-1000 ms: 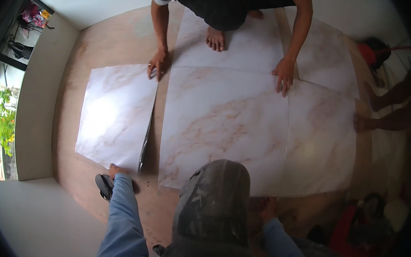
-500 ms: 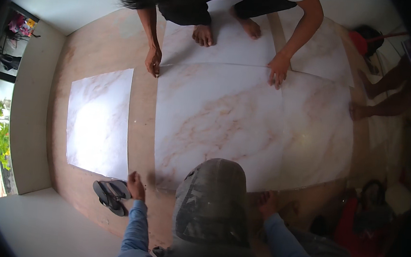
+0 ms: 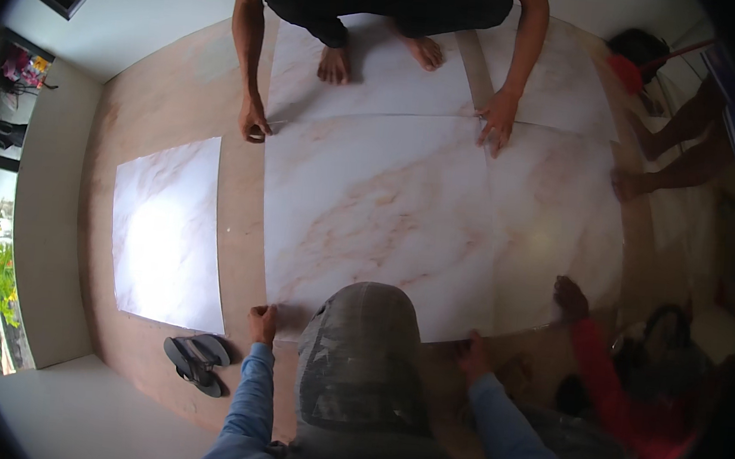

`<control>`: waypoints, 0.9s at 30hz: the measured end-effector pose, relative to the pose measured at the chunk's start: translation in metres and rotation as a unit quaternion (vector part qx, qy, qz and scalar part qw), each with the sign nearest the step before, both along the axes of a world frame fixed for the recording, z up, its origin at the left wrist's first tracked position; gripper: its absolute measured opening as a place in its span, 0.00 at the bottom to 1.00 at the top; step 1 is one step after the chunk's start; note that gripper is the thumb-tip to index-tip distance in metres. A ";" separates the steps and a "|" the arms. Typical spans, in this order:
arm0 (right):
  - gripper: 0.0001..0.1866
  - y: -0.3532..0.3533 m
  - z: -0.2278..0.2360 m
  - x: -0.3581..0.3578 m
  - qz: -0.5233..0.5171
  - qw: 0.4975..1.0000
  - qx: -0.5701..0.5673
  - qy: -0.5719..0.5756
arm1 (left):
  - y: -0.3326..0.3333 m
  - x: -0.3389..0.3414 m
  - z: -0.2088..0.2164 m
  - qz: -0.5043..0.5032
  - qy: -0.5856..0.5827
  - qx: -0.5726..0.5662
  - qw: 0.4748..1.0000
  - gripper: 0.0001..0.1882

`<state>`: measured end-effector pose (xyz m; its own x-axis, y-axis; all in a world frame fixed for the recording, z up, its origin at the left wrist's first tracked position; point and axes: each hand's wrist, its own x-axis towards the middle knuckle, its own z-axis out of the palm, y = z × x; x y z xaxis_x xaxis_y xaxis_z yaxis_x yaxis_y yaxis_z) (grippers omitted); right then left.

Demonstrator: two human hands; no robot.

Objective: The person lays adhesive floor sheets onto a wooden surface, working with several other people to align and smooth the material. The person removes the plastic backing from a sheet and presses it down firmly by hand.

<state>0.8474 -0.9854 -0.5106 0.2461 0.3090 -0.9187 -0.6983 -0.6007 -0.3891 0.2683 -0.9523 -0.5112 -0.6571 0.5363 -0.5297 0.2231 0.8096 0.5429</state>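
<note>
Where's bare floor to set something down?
Floor is bare between the marbled left sheet and central sheet, and from left sheet to far wall. Crowded: central sheet's near edge, by the blue-sleeved left hand and right hand.

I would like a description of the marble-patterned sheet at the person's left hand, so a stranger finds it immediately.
Start with the brown floor, then the blue-sleeved left hand. The large, brown-veined pale sheet has its lower-left corner there. Unlike the loose, glare-bright sheet farther left, it borders other sheets above and at right.
</note>
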 end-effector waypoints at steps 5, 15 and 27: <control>0.22 0.001 0.005 -0.002 0.072 0.997 0.008 -0.038 | 0.004 0.003 0.009 -0.027 0.043 -0.031 0.998 0.25; 0.24 -0.020 -0.010 -0.013 0.246 0.943 -0.018 -0.221 | -0.025 0.001 0.016 0.045 -0.014 0.036 0.998 0.21; 0.22 -0.034 -0.027 -0.020 0.050 0.994 -0.020 -0.094 | -0.037 0.000 0.030 0.039 -0.034 0.062 0.997 0.22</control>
